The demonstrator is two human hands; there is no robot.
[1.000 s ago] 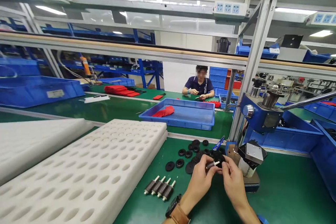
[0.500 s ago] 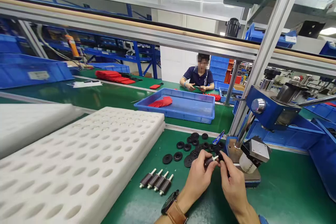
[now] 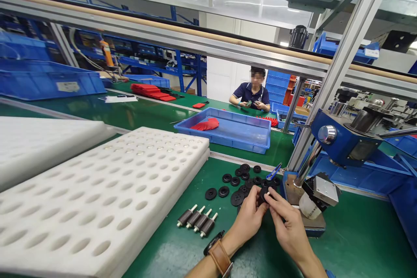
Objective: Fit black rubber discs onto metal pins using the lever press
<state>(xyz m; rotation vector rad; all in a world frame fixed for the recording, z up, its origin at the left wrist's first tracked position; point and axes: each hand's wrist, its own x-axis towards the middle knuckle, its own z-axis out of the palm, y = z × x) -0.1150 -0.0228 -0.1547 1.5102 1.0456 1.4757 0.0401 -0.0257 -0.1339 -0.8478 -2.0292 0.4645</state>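
My left hand (image 3: 249, 217) is closed, fingers curled round a part mostly hidden in its grip, a dark rotor with a white shaft. At its fingertips is a black round disc (image 3: 264, 193), and a white shaft tip shows at the disc's face. My right hand (image 3: 288, 221) pinches at this disc from the right, thumb and fingers together. Just beyond both hands lie several loose black discs (image 3: 237, 198) of different sizes. To the left, several dark rotors (image 3: 207, 227) with white shafts lie side by side on the green table (image 3: 163, 252).
A white foam tray (image 3: 107, 200) with rows of round holes fills the left. Blue-handled snips (image 3: 274, 171) lie by the blue press (image 3: 345, 134) at right. Behind, a blue tray (image 3: 241, 128) holds a red cloth-like piece (image 3: 206, 124). A co-worker (image 3: 252, 95) sits across the table.
The black disc, earlier beside the shaft in my right fingers, now sits at the shaft's end between both hands. The rotor body is no longer visible. The view has shifted slightly.
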